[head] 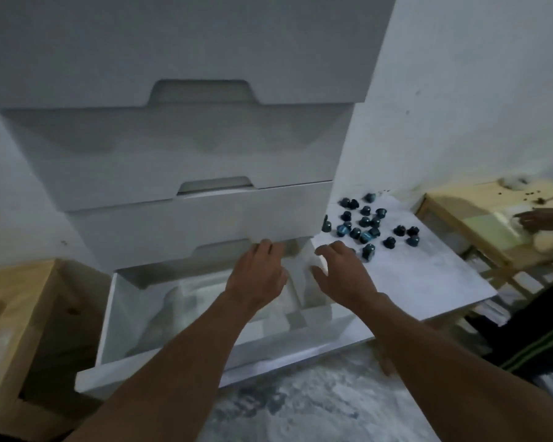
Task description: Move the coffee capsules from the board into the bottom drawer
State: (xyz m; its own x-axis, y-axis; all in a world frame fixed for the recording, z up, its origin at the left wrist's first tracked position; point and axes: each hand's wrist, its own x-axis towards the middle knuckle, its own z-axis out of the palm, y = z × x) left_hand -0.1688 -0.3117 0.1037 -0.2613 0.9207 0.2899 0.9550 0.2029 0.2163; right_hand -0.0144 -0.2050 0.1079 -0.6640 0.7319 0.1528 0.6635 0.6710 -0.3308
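Note:
Several dark blue coffee capsules [369, 223] lie scattered on a white board [422, 282] to the right of a white drawer unit. The bottom drawer [122, 330] is pulled out, with white wrapping inside. My left hand [257, 275] reaches over the drawer's back right part, fingertips at the lower edge of the drawer above; whether it holds anything is hidden. My right hand [339, 271] hovers with fingers spread over the drawer's right side, just left of the nearest capsule [368, 252]. It holds nothing.
The drawer above [173, 224] sticks out slightly over the bottom one. A wooden box [16, 320] stands at the left. At the right are a wooden table [479, 212], another person's hand [543, 218] and a dark garment [537, 339]. Mottled grey floor lies below.

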